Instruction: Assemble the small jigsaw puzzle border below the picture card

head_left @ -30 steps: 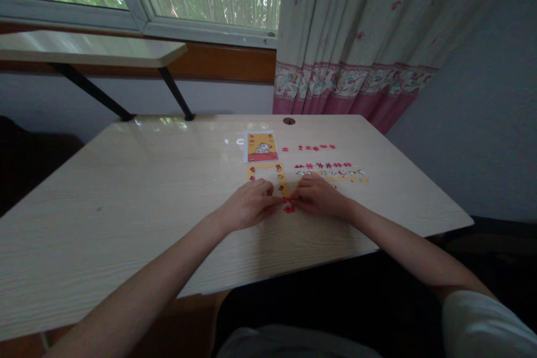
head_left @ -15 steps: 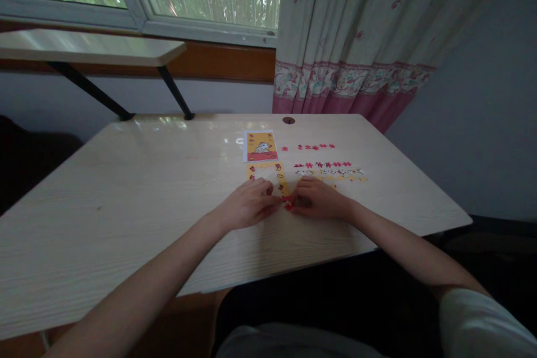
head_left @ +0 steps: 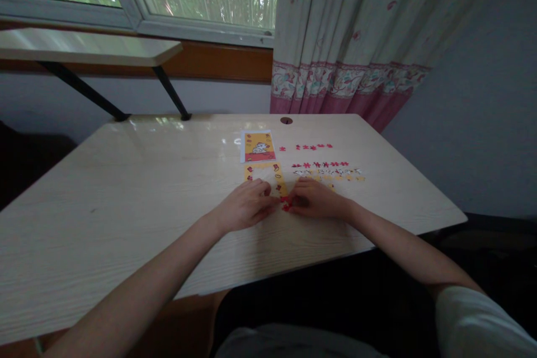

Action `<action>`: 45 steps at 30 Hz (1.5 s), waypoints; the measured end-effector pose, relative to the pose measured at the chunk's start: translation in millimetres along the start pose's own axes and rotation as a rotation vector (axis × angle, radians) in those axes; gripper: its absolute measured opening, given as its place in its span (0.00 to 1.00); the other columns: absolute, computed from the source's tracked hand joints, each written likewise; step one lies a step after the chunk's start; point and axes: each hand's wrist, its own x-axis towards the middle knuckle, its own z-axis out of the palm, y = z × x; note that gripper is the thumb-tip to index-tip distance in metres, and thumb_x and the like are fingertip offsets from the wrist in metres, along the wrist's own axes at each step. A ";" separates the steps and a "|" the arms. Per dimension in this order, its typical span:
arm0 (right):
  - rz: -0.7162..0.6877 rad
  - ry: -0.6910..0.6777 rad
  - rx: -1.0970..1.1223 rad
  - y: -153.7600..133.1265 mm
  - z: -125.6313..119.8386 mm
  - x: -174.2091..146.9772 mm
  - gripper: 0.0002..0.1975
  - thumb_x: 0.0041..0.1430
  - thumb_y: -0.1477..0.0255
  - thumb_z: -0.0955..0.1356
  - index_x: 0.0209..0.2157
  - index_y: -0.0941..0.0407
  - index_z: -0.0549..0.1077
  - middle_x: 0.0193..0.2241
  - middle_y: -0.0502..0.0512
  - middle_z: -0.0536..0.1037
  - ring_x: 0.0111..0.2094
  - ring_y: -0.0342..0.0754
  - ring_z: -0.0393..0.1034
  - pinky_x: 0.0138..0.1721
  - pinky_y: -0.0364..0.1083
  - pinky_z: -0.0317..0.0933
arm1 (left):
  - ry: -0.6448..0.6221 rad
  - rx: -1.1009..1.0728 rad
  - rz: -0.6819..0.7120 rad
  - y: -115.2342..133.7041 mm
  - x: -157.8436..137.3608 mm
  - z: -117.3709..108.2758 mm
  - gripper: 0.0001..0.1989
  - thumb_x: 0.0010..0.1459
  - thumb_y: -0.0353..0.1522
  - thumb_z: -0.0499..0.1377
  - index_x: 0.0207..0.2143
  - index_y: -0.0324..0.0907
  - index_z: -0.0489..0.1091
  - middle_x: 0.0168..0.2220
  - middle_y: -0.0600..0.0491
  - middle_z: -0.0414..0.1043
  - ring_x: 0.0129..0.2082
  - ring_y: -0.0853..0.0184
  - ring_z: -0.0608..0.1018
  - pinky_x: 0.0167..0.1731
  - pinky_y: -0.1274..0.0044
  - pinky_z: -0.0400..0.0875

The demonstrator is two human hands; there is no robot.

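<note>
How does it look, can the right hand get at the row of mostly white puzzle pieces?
Probably yes: the white pieces lie just beyond the right hand, with flat yellow pieces between and nothing tall seen in the way, though that hand is at a red piece.

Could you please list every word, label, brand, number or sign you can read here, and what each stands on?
No text can be read anywhere in this view.
Picture card: printed drawings; any lettering would be too small to read.
Loose red puzzle pieces: too small to tell.
Curtain: decorative pattern, no readable text.
</note>
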 end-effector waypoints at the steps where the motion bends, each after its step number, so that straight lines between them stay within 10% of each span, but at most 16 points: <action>1: -0.005 -0.001 -0.004 -0.3 -0.4 0.0 0.09 0.57 0.66 0.67 0.30 0.57 0.72 0.25 0.52 0.72 0.31 0.45 0.63 0.38 0.45 0.56 | 0.001 0.002 -0.001 0.3 0.1 -0.4 0.13 0.62 0.34 0.53 0.45 0.43 0.73 0.35 0.48 0.66 0.33 0.64 0.67 0.34 0.72 0.63; 18: 0.000 0.078 -0.008 23.5 -1.2 -4.2 0.07 0.58 0.68 0.65 0.30 0.57 0.71 0.25 0.52 0.71 0.30 0.45 0.61 0.36 0.45 0.54 | 0.036 0.112 -0.231 -65.7 -31.8 -23.2 0.16 0.62 0.37 0.51 0.43 0.41 0.74 0.36 0.46 0.69 0.36 0.62 0.71 0.38 0.70 0.67; 45: -0.056 0.054 0.011 7.5 1.3 -1.1 0.12 0.60 0.64 0.65 0.28 0.57 0.72 0.25 0.52 0.72 0.30 0.44 0.63 0.37 0.44 0.55 | -0.047 0.151 -0.244 -66.6 -31.1 -21.4 0.17 0.62 0.37 0.50 0.42 0.39 0.75 0.35 0.45 0.69 0.36 0.62 0.71 0.38 0.71 0.67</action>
